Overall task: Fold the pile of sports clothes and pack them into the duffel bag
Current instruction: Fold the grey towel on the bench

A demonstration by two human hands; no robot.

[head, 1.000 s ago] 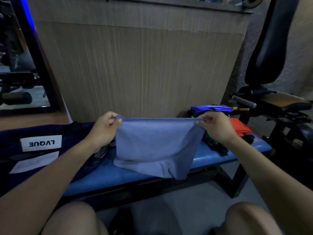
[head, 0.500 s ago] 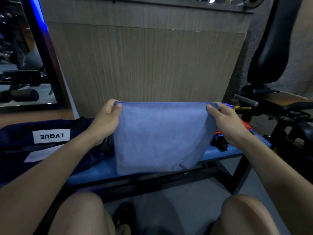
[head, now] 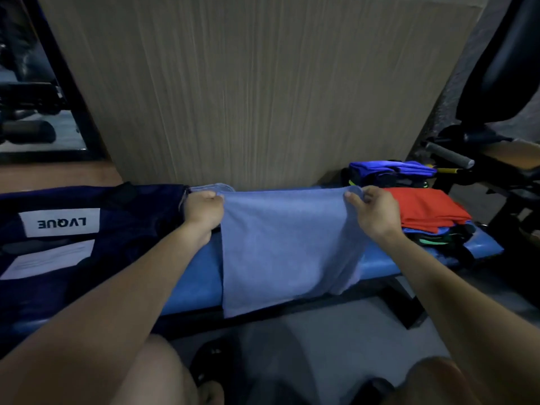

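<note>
With its far corners pinched by the left hand (head: 204,210) and right hand (head: 372,210), the blue garment (head: 286,247) could be dragged off the counter (head: 198,276) by its overhanging near edge.

Arms: bare to the frame edge, no sleeves showing
Hands (head: 204,210): bare, no gloves
Knees: bare
Footwear: dark sandal (head: 211,363)
</note>
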